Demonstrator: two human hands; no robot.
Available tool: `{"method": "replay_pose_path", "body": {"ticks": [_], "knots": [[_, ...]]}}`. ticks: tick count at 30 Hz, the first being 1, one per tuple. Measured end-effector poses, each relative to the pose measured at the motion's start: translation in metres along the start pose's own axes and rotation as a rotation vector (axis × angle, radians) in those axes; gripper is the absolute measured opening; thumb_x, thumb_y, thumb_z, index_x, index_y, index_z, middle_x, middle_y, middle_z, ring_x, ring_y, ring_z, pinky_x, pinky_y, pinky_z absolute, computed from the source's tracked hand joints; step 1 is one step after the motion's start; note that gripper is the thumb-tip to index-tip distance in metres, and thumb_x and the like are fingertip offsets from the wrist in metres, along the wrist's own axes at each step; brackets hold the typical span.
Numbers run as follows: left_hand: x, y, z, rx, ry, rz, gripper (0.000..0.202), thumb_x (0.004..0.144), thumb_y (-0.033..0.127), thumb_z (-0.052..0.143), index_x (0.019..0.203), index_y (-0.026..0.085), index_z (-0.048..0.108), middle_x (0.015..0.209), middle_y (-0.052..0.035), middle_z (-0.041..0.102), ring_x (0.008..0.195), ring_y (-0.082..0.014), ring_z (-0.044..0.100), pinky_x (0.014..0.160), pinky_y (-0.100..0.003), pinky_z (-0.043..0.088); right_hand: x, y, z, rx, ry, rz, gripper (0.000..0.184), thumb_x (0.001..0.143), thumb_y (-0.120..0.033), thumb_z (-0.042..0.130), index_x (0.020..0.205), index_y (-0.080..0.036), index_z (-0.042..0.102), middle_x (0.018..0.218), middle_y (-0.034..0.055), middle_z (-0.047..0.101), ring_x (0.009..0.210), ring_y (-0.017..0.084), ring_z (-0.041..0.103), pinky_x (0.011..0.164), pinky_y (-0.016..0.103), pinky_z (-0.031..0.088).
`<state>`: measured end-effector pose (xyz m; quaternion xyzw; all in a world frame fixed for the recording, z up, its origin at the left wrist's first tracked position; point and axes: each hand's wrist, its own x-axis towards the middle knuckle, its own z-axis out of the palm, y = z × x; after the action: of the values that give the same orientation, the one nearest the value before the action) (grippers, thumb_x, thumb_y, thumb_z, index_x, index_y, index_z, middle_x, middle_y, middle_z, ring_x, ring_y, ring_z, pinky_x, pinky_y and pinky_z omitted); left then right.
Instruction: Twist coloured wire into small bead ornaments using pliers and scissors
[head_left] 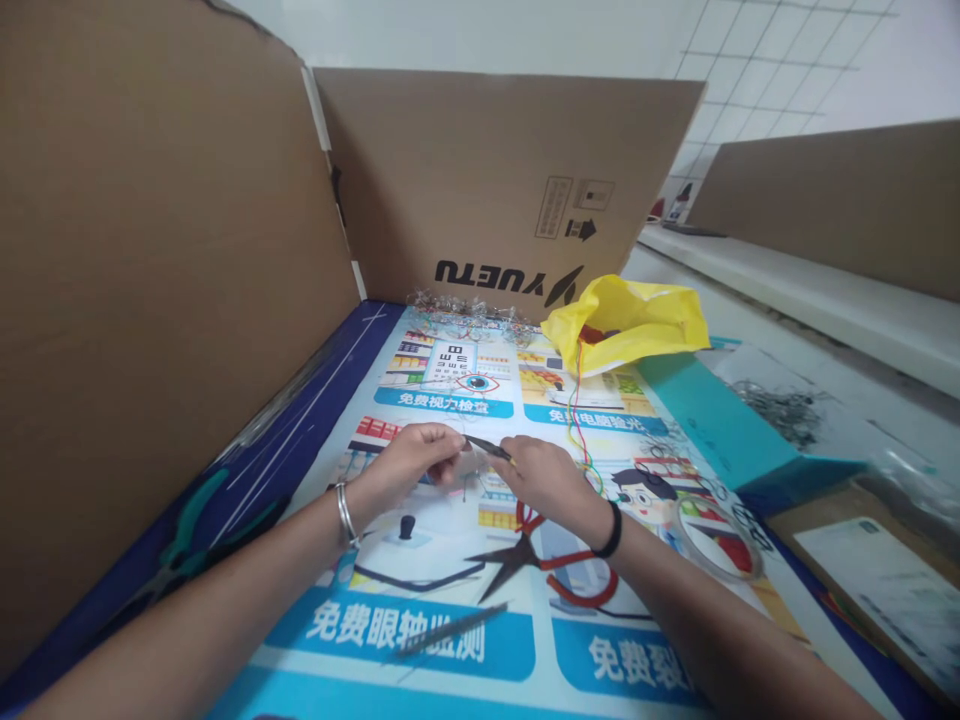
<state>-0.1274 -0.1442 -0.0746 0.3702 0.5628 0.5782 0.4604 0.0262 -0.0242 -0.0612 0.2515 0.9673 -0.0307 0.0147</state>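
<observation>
My left hand (414, 457) and my right hand (546, 475) meet above a printed poster mat (450, 640). The right hand pinches a thin dark pointed tool (487, 447) whose tip reaches the left fingers. The left fingers are pinched on something small that I cannot make out. Coloured threads (577, 420) trail from a yellow plastic bag (626, 320) down toward the right hand. Red-handled scissors (547, 565) lie on the mat just under my right wrist.
Cardboard walls (172, 250) stand at the left and back. Teal-handled pliers (191, 545) lie at the left edge, a tape roll (716, 540) at the right. Clear beads (465, 310) line the back. A thin metal strip (450, 630) lies near me.
</observation>
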Motion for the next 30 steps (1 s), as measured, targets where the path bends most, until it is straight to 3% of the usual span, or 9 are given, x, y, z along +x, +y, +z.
{"method": "replay_pose_path", "body": {"ticks": [8, 16, 22, 30], "knots": [[0.004, 0.017, -0.017, 0.027, 0.142, 0.014, 0.020, 0.073, 0.033, 0.065, 0.070, 0.013, 0.061, 0.059, 0.0026, 0.054, 0.043, -0.0059, 0.046, 0.042, -0.019, 0.036, 0.000, 0.012, -0.004, -0.153, 0.000, -0.132, 0.035, 0.089, -0.045, 0.040, 0.087, -0.017, 0.061, 0.086, 0.0086, 0.063, 0.083, 0.022, 0.058, 0.065, 0.029, 0.036], [0.002, 0.044, -0.047, -0.006, 0.283, 0.118, 0.019, 0.074, 0.032, 0.065, 0.074, 0.013, 0.063, 0.055, 0.0032, 0.050, 0.044, -0.0055, 0.044, 0.041, -0.016, 0.034, -0.009, 0.010, -0.005, -0.308, 0.072, -0.245, 0.012, 0.082, -0.019, 0.051, 0.081, -0.016, 0.063, 0.083, 0.0115, 0.060, 0.083, 0.025, 0.051, 0.070, 0.035, 0.031], [-0.001, 0.051, -0.061, -0.096, 0.313, 0.185, 0.015, 0.074, 0.028, 0.065, 0.073, 0.013, 0.061, 0.063, 0.0018, 0.052, 0.047, -0.0046, 0.043, 0.040, -0.016, 0.031, -0.007, 0.009, -0.001, -0.370, 0.110, -0.261, 0.011, 0.080, -0.012, 0.051, 0.079, -0.017, 0.061, 0.080, 0.0093, 0.058, 0.079, 0.024, 0.049, 0.066, 0.034, 0.028], [0.000, 0.048, -0.062, -0.120, 0.323, 0.185, 0.015, 0.075, 0.027, 0.064, 0.075, 0.013, 0.062, 0.062, 0.0020, 0.051, 0.047, -0.0039, 0.042, 0.041, -0.015, 0.030, -0.004, 0.007, 0.002, -0.437, 0.111, -0.248, 0.012, 0.080, -0.011, 0.051, 0.080, -0.017, 0.061, 0.080, 0.0099, 0.058, 0.079, 0.025, 0.050, 0.065, 0.035, 0.029]]}}
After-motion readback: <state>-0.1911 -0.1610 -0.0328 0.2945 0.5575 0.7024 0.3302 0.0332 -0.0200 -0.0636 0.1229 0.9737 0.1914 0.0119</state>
